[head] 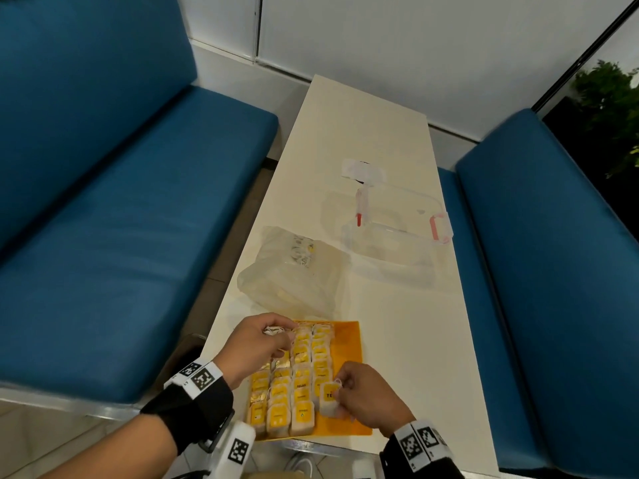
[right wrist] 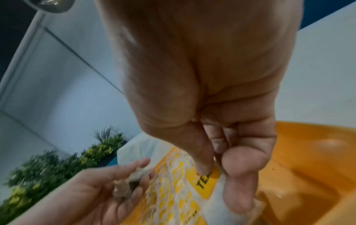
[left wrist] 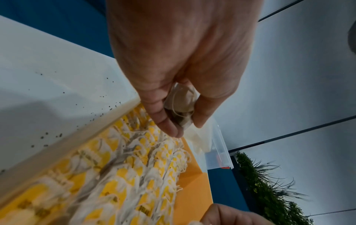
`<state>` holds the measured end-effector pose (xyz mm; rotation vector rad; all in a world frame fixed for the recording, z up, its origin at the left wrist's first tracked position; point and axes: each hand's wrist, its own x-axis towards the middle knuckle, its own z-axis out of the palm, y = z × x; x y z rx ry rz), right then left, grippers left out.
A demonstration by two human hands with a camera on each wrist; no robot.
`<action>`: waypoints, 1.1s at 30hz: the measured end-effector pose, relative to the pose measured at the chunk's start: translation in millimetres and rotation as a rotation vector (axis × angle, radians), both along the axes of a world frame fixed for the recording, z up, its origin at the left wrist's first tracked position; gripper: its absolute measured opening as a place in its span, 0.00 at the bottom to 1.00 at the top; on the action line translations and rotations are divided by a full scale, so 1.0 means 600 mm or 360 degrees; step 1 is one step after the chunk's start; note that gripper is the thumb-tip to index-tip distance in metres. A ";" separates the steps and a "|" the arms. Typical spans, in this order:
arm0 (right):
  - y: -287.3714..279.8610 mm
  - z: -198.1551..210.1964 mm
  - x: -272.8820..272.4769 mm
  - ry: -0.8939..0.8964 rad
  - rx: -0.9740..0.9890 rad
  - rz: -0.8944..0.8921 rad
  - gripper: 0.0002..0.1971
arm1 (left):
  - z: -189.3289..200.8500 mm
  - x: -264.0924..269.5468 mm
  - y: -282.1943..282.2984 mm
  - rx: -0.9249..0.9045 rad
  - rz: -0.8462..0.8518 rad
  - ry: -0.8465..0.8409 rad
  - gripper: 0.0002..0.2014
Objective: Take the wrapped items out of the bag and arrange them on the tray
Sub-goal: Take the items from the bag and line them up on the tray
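Observation:
An orange tray [head: 349,344] at the table's near edge holds rows of several wrapped tea bags [head: 301,378] with yellow labels. My right hand [head: 366,395] pinches one wrapped tea bag [head: 328,397] at the near right of the rows; thumb and forefinger press its yellow label [right wrist: 207,181]. My left hand [head: 256,344] hovers over the tray's far left and grips a small bunch of tea bags [left wrist: 182,106] in curled fingers. A crumpled clear plastic bag [head: 294,271] lies just beyond the tray.
A clear plastic box [head: 390,236] with pink latches stands further up the narrow white table [head: 397,340]. Blue cushioned benches [head: 121,219] flank the table on both sides. A green plant [head: 608,95] is at the far right.

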<state>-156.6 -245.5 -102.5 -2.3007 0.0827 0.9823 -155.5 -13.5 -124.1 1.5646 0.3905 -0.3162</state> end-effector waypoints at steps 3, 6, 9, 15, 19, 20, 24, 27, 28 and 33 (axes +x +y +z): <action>0.013 -0.009 -0.004 -0.0089 -0.0249 0.0164 0.06 | -0.002 0.001 -0.002 0.0007 0.0009 -0.0007 0.07; 0.027 -0.013 -0.007 -0.0099 -0.0411 0.0317 0.07 | -0.004 0.002 -0.004 0.0019 -0.0003 -0.0007 0.14; 0.034 -0.022 -0.008 -0.0033 -0.0456 0.0333 0.09 | -0.007 0.005 -0.006 0.0056 -0.0009 0.0021 0.22; 0.037 -0.033 -0.011 -0.0004 -0.0457 0.0244 0.10 | -0.002 0.009 -0.008 0.0132 -0.0050 0.0060 0.25; 0.039 -0.037 -0.013 -0.0028 -0.0402 0.0144 0.09 | 0.000 0.011 -0.008 0.0147 -0.0059 0.0072 0.25; 0.039 -0.038 -0.014 -0.0033 -0.0394 0.0127 0.09 | 0.001 0.010 -0.009 0.0153 -0.0061 0.0070 0.25; 0.044 -0.041 -0.015 -0.0047 -0.0374 0.0067 0.09 | 0.001 0.011 -0.009 0.0159 -0.0074 0.0067 0.26; 0.047 -0.043 -0.013 -0.0053 -0.0352 -0.0014 0.09 | 0.003 0.010 -0.008 0.0162 -0.0087 0.0069 0.26; 0.049 -0.044 -0.012 -0.0061 -0.0351 -0.0037 0.09 | 0.004 0.010 -0.008 0.0160 -0.0092 0.0072 0.26; 0.050 -0.041 -0.014 -0.0110 -0.0354 -0.0066 0.13 | 0.010 0.009 -0.006 0.0086 -0.0094 0.0100 0.24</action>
